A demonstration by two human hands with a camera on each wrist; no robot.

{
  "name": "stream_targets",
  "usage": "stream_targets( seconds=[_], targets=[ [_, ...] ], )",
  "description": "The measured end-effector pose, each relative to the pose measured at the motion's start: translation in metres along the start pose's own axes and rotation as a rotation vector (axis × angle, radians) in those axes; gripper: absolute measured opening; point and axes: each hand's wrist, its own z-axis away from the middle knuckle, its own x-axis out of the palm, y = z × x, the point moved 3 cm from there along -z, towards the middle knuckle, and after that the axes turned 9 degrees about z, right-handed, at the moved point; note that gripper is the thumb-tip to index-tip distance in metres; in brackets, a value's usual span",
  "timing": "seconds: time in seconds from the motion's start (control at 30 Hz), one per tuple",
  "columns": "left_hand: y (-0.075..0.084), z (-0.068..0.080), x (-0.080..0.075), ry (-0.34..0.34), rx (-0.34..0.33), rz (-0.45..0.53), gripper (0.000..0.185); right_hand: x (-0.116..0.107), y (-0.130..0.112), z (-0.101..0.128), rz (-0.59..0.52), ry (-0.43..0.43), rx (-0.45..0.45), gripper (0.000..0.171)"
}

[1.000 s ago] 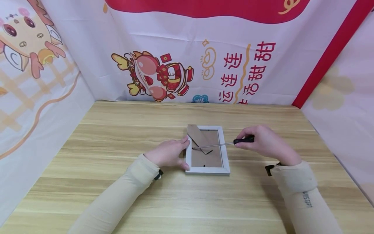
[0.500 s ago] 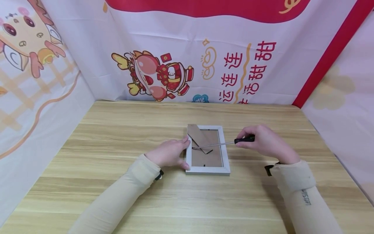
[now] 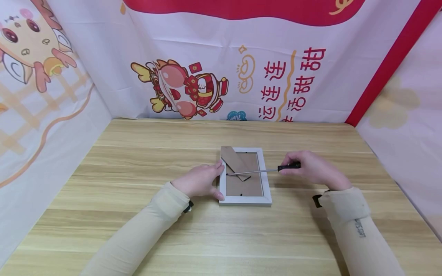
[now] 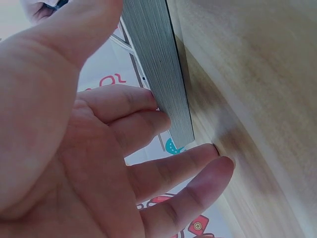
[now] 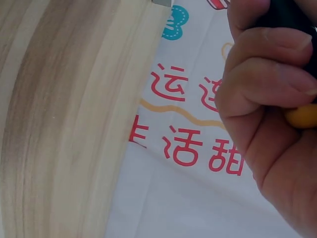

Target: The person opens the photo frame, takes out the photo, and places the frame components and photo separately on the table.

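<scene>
A white photo frame (image 3: 268, 188) lies back side up on the table, its brown backing board (image 3: 250, 186) showing. A brown stand leg (image 3: 235, 161) slants across its upper left. My left hand (image 3: 200, 181) steadies the frame's left side, with thumb and fingers spread and fairly straight; in the left wrist view, fingertips (image 4: 156, 116) touch the grey side edge (image 4: 158, 64). My right hand (image 3: 312, 168) grips the black handle of a screwdriver (image 3: 289, 166). Its thin shaft reaches left over the board, and the tip is at a small dark tab (image 3: 227, 175) by the left inner edge.
The wood-grain table (image 3: 155, 153) surrounds the frame. A printed white cloth (image 3: 207, 38) hangs behind it, and more cloth lines both sides. Other small dark tabs (image 3: 241, 194) sit along the board's edges.
My right hand and the screwdriver handle have shifted very slightly right and downward in the head view. The left hand and the photo frame stay practically where they were.
</scene>
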Motion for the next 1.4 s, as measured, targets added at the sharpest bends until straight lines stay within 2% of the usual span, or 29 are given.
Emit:
stream_targets(
  seconds=[0.17,0.47,0.67,0.87,1.0,1.13,1.4],
  targets=[
    [0.0,0.0,0.0,0.0,-0.001,-0.008,0.105,0.003,0.002,0.0,-0.02,-0.021,-0.005,0.011],
    [0.003,-0.001,-0.002,-0.002,0.026,0.001,0.103,0.005,0.005,0.001,-0.028,0.002,-0.041,0.012],
    [0.005,-0.005,-0.002,-0.012,0.047,0.01,0.103,-0.003,-0.003,0.006,0.02,0.025,-0.024,0.011],
    [0.003,-0.004,-0.002,0.0,0.052,-0.004,0.103,-0.025,-0.041,0.003,0.173,0.061,-0.078,0.014],
    [0.003,-0.003,-0.003,0.009,0.072,-0.009,0.102,-0.046,-0.071,-0.007,0.255,-0.034,-0.046,0.017],
    [0.003,-0.003,-0.003,0.002,0.064,0.002,0.102,-0.063,-0.101,-0.021,0.332,-0.135,-0.032,0.019],
    [0.003,0.001,-0.004,-0.008,0.036,0.03,0.102,-0.077,-0.149,-0.047,0.492,-0.217,-0.058,0.024]
  ],
)
